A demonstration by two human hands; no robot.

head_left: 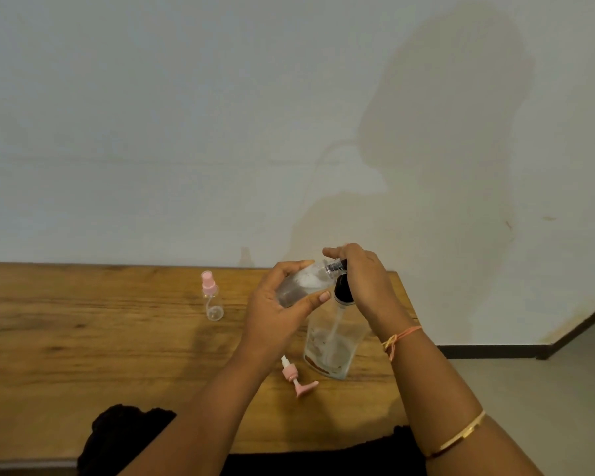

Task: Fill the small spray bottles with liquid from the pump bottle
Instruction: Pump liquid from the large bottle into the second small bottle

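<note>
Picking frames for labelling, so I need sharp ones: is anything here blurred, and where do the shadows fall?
Head view: the small spray bottle in the left hand is smeared by blur, as is the pump head under the right hand; the person's broad soft shadow falls on the wall up right.

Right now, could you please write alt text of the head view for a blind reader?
A left hand holds a small clear bottle tilted at a larger pump bottle's black pump head, which the right hand grips. A pink-capped spray bottle stands on the wooden table; a loose pink sprayer lies nearer.
</note>
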